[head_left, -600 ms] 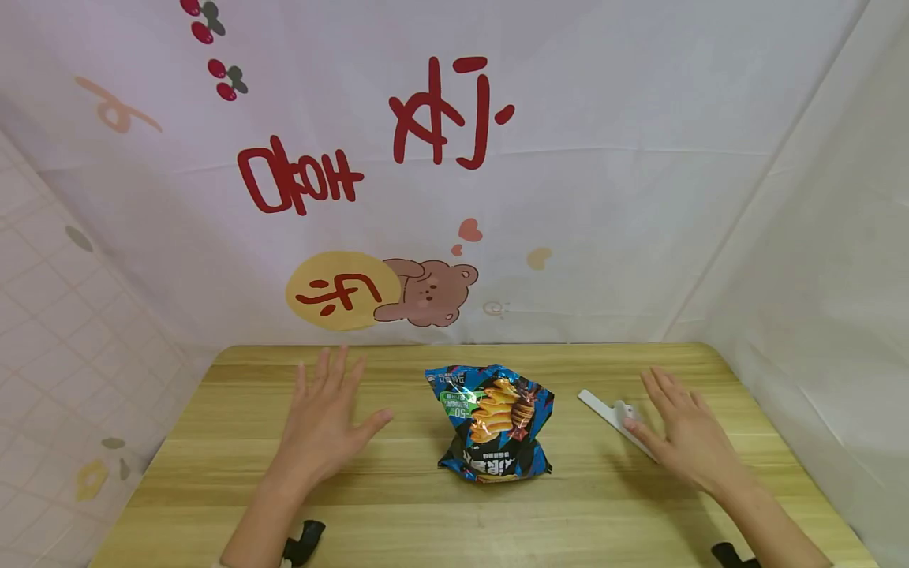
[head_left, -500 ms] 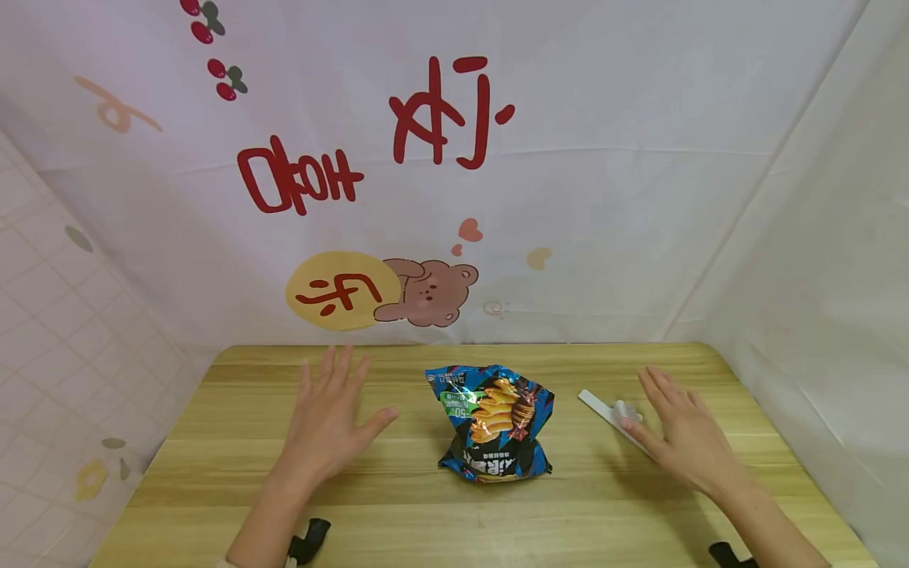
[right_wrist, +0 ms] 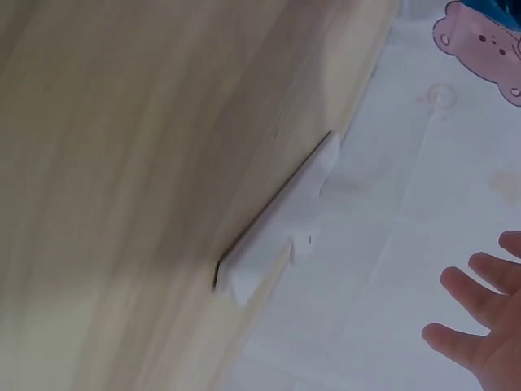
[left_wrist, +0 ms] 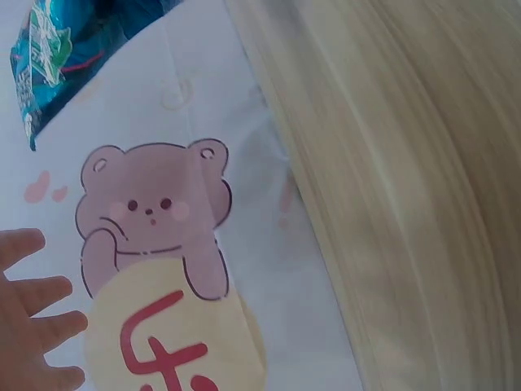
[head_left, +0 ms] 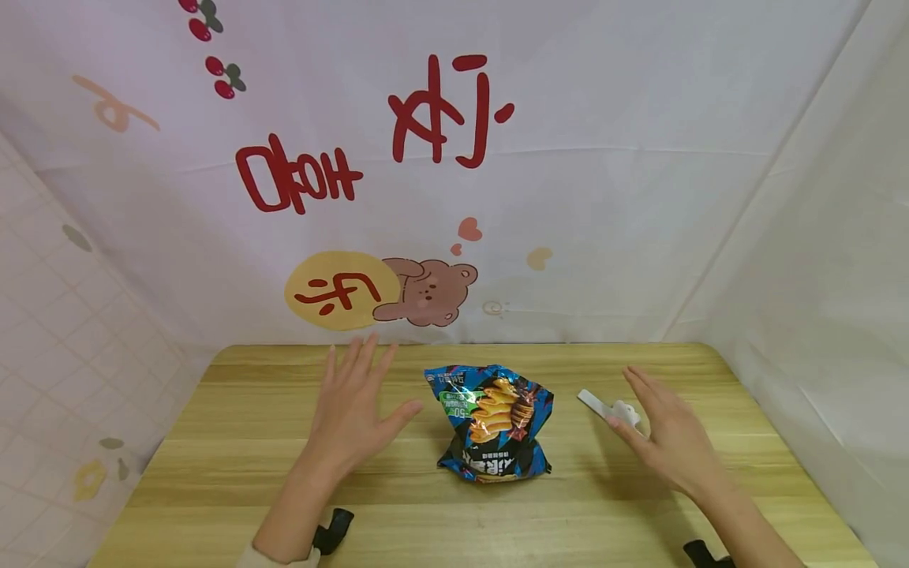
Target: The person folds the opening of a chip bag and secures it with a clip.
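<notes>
A blue and black snack bag (head_left: 497, 418) with printed chips on it stands in the middle of the table in the head view. To its left, my left hand (head_left: 355, 414) hovers with spread, straight fingers, the thumb pointing toward the bag without touching it. My right hand (head_left: 671, 438) is on the other side, fingers extended, holding nothing. Just beyond its thumb lies a long white strip (head_left: 592, 402) with a rounded raised part, resembling a bag clip. The right wrist view shows this strip (right_wrist: 281, 220) lying apart from the fingers.
The wooden table (head_left: 234, 465) meets a white printed cloth backdrop (head_left: 611, 197) at its far edge. Cloth also hangs along the left and right sides. A black strap end (head_left: 334, 530) shows by my left wrist.
Both hands have moved inward toward the snack bag, the left one rightward and the right one leftward over the white strip. The bag and the strip stay put.
</notes>
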A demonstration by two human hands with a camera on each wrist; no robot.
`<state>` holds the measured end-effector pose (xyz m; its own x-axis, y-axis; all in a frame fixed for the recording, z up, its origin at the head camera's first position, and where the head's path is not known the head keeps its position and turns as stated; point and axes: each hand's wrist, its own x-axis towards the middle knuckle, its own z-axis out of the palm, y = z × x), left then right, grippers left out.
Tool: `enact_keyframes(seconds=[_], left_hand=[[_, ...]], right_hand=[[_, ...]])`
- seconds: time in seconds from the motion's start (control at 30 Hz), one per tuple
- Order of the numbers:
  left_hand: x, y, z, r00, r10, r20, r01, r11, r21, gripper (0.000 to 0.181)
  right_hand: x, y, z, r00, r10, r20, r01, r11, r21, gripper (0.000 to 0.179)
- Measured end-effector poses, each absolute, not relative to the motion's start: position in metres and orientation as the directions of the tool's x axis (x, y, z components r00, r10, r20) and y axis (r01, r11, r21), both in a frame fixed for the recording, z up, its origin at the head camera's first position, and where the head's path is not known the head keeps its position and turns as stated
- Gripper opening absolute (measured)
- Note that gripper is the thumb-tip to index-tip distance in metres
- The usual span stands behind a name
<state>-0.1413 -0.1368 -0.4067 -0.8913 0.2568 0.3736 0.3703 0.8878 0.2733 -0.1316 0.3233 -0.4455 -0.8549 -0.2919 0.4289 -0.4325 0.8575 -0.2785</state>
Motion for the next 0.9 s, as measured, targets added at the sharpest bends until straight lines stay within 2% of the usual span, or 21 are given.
enact_keyframes(seconds=[0.43,0.53,0.73,0.9], left_hand=[[-0.148,-0.102,-0.401,-0.802,0.289,0.523,0.509,0.789,0.344,0.079],[-0.15,-0.095,-0.401,-0.774,0.311,0.552,0.547,0.767,0.335,0.078],[-0.155,-0.081,-0.4,-0.681,0.361,0.637,0.643,0.711,0.284,0.074],[-0.156,-0.069,-0.398,-0.666,0.384,0.639,0.66,0.702,0.266,0.071]], right_hand=[[-0.129,0.292,-0.447,-0.856,-0.221,0.467,-0.434,0.799,-0.417,0.067],[-0.128,0.286,-0.449,-0.861,-0.213,0.462,-0.433,0.783,-0.446,0.065],[-0.126,0.276,-0.452,-0.876,-0.197,0.44,-0.429,0.736,-0.524,0.061],[-0.126,0.266,-0.454,-0.873,-0.186,0.45,-0.439,0.7,-0.563,0.056]])
